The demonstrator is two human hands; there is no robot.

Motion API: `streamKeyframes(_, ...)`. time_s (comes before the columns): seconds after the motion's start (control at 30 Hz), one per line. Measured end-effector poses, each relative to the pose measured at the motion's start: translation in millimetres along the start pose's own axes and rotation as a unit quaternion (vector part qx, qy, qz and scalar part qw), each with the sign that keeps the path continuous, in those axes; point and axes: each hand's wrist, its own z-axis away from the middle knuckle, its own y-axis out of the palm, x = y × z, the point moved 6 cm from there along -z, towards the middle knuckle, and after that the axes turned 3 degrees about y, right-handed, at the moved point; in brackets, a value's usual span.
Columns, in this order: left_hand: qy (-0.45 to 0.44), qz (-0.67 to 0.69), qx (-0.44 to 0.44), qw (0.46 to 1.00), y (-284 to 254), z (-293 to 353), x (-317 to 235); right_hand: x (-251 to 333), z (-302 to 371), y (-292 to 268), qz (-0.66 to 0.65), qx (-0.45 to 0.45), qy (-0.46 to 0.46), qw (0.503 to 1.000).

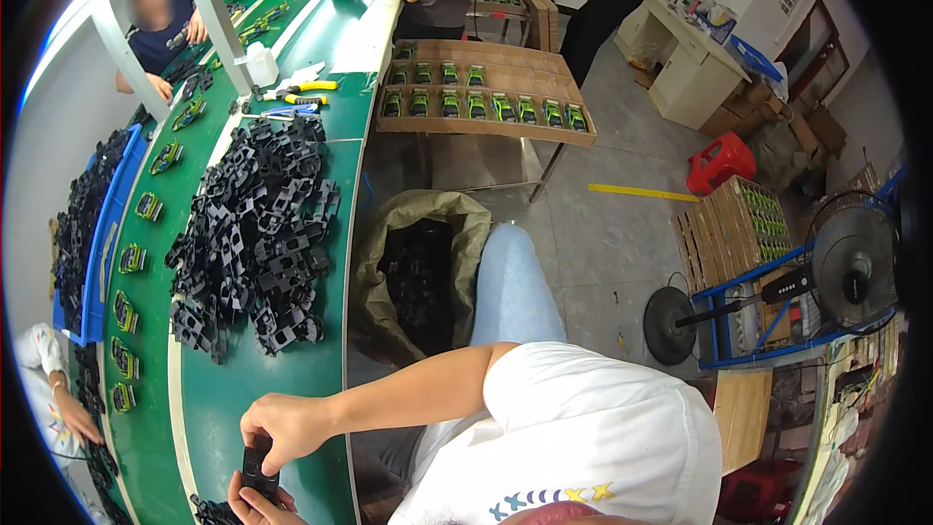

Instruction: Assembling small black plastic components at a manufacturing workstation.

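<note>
My right hand [285, 428] is closed over one end of a small black plastic part [258, 468], thumb and fingers pressed against it. From below, my left hand [259, 506] grips the same part; the lower frame edge cuts off much of this hand. Both hands are above the green table [311, 384], close to its near edge. Beside them lie a few black plastic pieces [216, 512]. Farther along the table spreads a large heap of black plastic parts [258, 233].
Green toy-car-like assemblies [126, 311] line the green belt beyond the heap. A blue bin [100, 233] holds black parts. Yellow-handled pliers [309, 92] lie past the heap. An open sack [374, 282] stands by my knee. Co-workers, a tray of assemblies [486, 78] and a fan [855, 262] surround the table.
</note>
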Motion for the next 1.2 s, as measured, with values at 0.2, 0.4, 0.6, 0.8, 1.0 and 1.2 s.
streamKeyframes(0.2,0.032,0.029,0.063,0.997,-5,-5,19,-6,2,-4,-0.088,0.014,0.034,0.995)
streamKeyframes(0.4,0.189,-0.246,0.173,0.935,16,9,-41,-13,-2,-3,-0.063,0.028,0.013,0.998)
streamKeyframes(0.6,0.271,-0.325,0.144,0.894,7,8,-51,-6,-7,8,-0.062,0.026,-0.018,0.998)
streamKeyframes(0.8,0.137,-0.303,0.001,0.943,-54,-20,-55,7,1,-8,0.008,-0.036,0.024,0.999)
streamKeyframes(1.0,0.201,-0.369,-0.078,0.904,-118,-100,-52,-22,5,10,0.064,-0.033,0.01,0.997)
streamKeyframes(1.2,0.005,-0.517,-0.143,0.844,-223,-211,69,-17,2,21,0.118,-0.002,-0.055,0.991)
